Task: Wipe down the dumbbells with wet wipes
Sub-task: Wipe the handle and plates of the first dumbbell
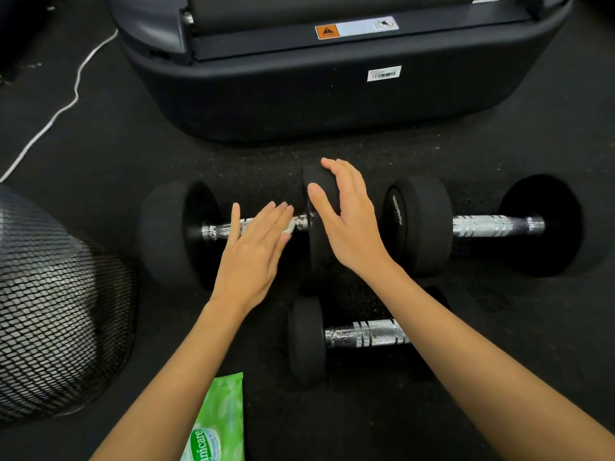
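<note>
Wiping the chrome handle [219, 229] of the left-hand dumbbell [233, 227] looks like the step in hand: the left hand [254, 249] lies flat over the bar with its fingers straight and together, pressing a scrap of white wet wipe [289, 228] against the metal, only a corner of it showing under the fingertips. The right hand [346, 216] rests spread on that dumbbell's inner black head [319, 254], thumb on its face, fingers over the top, steadying it on the floor [100, 144]. To do this well, I would keep the right hand firm so the weight cannot roll, then run the wipe the whole length of the bar, turning the dumbbell to reach the underside and the collars. Counted: three dumbbells lie on the floor, two end to end in a row and a smaller one [349, 337] nearer the person; one green wipes packet [216, 424] by the left forearm; one wipe in use.
</note>
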